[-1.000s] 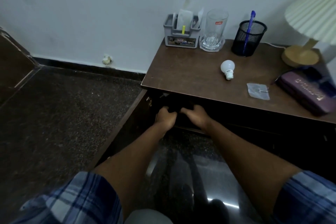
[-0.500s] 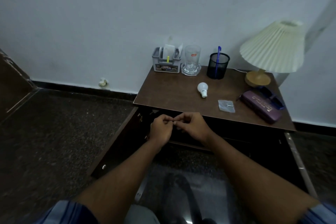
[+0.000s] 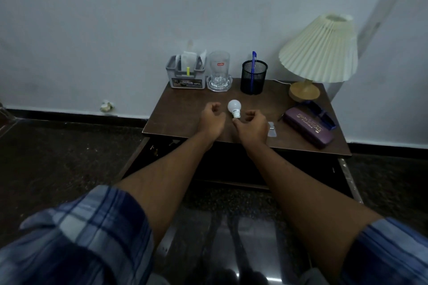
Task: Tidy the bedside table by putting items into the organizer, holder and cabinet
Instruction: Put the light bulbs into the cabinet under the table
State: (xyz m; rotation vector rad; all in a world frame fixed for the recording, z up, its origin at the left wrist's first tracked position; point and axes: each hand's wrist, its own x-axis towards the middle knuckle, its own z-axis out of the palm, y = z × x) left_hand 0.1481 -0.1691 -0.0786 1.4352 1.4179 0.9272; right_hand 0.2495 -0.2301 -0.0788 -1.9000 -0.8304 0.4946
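A white light bulb lies on the brown bedside table. My right hand pinches the bulb's metal base with thumb and forefinger. Just left of the bulb, my left hand hovers loosely curled and holds nothing. At the back stand a grey organizer with papers in it and a black mesh holder with a blue pen. The cabinet below is open and dark inside. A small clear packet is partly hidden behind my right hand.
A glass stands on a coaster between organizer and holder. A pleated lamp occupies the back right corner. A purple glasses case and blue glasses lie at the right. Cabinet doors stick out on both sides.
Both hands rose from the cabinet opening to the tabletop and moved apart. The right hand has come onto the bulb's base. The view has pulled back and up.
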